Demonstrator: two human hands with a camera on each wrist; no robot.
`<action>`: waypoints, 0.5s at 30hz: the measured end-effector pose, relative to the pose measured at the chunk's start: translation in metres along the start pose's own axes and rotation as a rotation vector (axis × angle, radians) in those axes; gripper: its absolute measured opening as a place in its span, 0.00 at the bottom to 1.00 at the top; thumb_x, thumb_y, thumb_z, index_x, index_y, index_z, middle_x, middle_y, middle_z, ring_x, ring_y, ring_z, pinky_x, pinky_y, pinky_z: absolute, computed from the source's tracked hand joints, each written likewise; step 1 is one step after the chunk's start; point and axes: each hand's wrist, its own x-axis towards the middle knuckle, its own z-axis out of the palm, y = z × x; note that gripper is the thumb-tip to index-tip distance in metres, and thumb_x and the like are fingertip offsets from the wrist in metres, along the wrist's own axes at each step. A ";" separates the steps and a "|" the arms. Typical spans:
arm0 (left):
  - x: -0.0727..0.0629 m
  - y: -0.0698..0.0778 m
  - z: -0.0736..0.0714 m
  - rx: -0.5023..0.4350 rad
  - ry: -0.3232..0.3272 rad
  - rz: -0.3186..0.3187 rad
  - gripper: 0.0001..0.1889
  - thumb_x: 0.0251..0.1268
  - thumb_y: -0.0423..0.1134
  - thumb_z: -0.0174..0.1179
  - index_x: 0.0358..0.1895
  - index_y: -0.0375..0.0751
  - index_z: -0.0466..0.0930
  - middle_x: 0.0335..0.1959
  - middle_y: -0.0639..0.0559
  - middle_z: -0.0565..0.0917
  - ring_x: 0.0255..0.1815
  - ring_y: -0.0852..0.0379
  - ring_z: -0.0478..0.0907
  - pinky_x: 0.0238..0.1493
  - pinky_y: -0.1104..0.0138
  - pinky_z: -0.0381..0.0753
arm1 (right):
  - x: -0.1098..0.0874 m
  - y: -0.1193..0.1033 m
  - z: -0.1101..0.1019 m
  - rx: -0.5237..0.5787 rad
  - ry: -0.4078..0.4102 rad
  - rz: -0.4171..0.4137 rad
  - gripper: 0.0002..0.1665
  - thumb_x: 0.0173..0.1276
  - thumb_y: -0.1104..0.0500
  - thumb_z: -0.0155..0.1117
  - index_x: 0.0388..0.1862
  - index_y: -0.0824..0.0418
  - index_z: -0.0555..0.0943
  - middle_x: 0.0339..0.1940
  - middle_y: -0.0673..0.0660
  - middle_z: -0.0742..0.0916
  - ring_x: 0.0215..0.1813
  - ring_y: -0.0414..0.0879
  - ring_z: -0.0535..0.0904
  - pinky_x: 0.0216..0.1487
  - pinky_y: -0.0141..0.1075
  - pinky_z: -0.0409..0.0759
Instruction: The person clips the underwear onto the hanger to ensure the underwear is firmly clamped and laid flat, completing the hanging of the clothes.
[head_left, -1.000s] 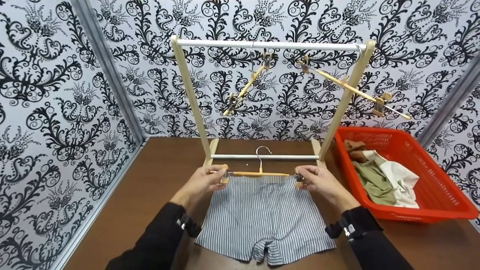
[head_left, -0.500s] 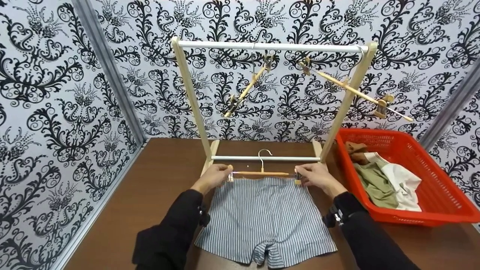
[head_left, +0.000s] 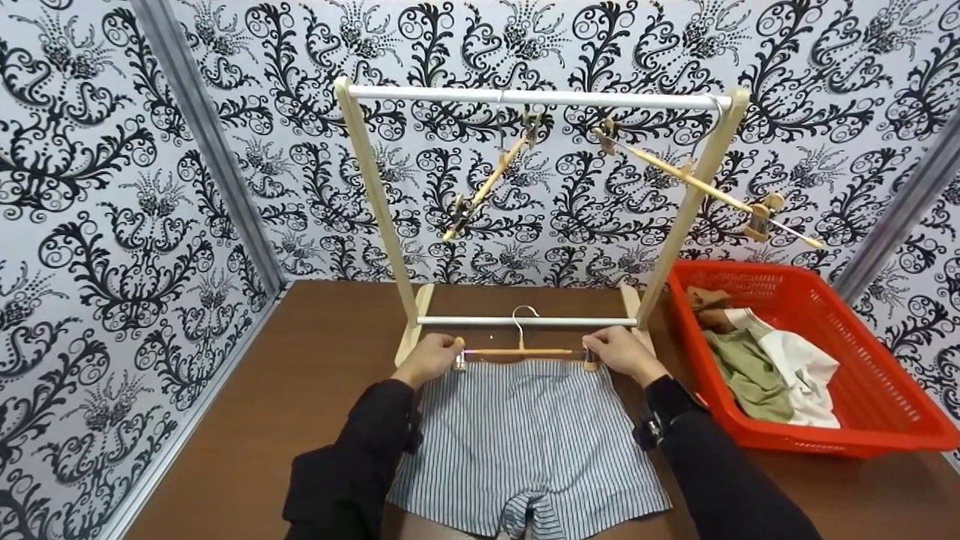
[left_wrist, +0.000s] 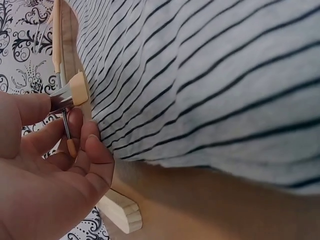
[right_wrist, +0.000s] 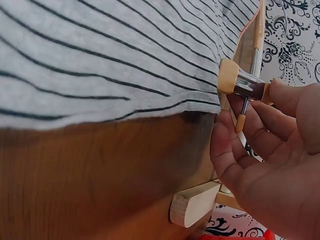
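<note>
From the head view, my left hand (head_left: 429, 358) and right hand (head_left: 619, 352) pinch the left clip (head_left: 460, 361) and right clip (head_left: 591, 361) of a wooden hanger (head_left: 523, 351). The striped shorts (head_left: 529, 442) lie spread on the brown table (head_left: 300, 420), waistband along the hanger, just in front of the wooden rack (head_left: 374, 187); the red basket (head_left: 847, 435) holding clothes sits to the right. In the left wrist view, my thumb presses the clip's tail, my other fingers curl beneath, and its pale pad sits at the waistband's edge. In the right wrist view, I grip the other clip likewise, its pad against the waistband near the corner.
</note>
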 end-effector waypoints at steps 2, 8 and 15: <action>0.003 0.001 0.000 0.022 0.004 0.008 0.18 0.78 0.37 0.50 0.47 0.23 0.84 0.43 0.37 0.85 0.46 0.45 0.79 0.56 0.52 0.76 | 0.000 -0.001 0.001 -0.010 0.014 -0.007 0.18 0.78 0.60 0.56 0.35 0.72 0.85 0.18 0.48 0.66 0.21 0.42 0.59 0.28 0.36 0.59; 0.006 0.003 -0.002 0.083 0.002 -0.021 0.19 0.78 0.38 0.50 0.50 0.24 0.84 0.49 0.36 0.86 0.53 0.43 0.81 0.59 0.51 0.76 | 0.000 -0.011 0.006 -0.053 0.045 -0.005 0.19 0.78 0.61 0.55 0.28 0.70 0.81 0.16 0.47 0.66 0.20 0.42 0.60 0.27 0.36 0.60; 0.008 0.003 0.000 0.081 -0.011 -0.066 0.20 0.79 0.41 0.50 0.52 0.26 0.84 0.52 0.37 0.85 0.55 0.43 0.80 0.59 0.51 0.77 | -0.004 -0.017 0.004 -0.097 0.042 0.024 0.16 0.78 0.62 0.55 0.36 0.72 0.84 0.20 0.52 0.74 0.23 0.46 0.69 0.31 0.39 0.67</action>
